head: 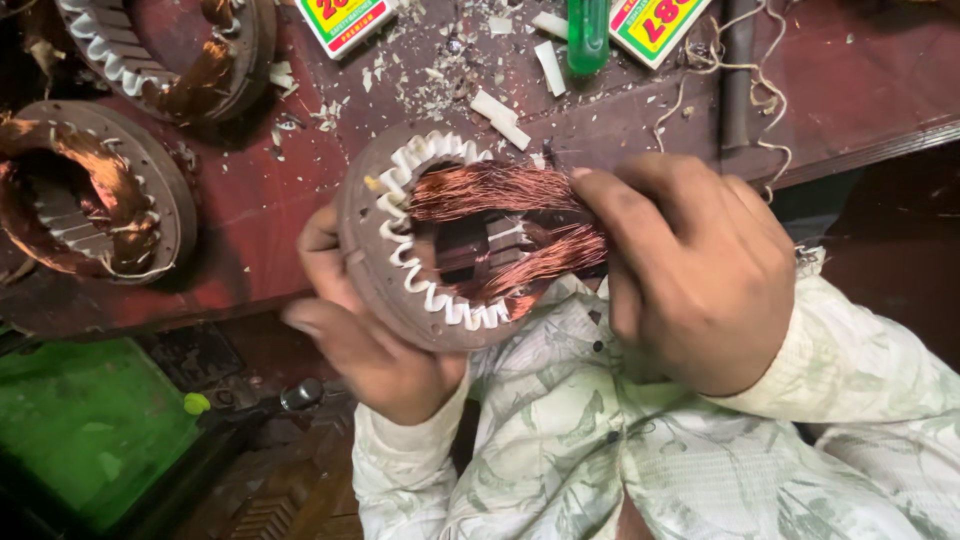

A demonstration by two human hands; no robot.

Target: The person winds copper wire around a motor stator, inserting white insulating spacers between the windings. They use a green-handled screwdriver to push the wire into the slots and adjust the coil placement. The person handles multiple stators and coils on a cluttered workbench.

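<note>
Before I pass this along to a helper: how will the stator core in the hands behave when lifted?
The stator core looks like thick stacked metal, so probably heavy and rigid. Its copper winding bulges out in loose strands, likely bendable and easily snagged. Being round, it may roll if set on edge.

The right hand (690, 270) covers the right side of the metal ring (365, 260) and the ends of the copper wire (500, 190). The left hand (350, 330) hides the ring's near-left rim, its palm out of sight. Two other rings (160, 190) on the desk (850, 90) are cut by the far and left edges, as are two cardboard boxes (345, 20) and a green handle (588, 35).
</note>
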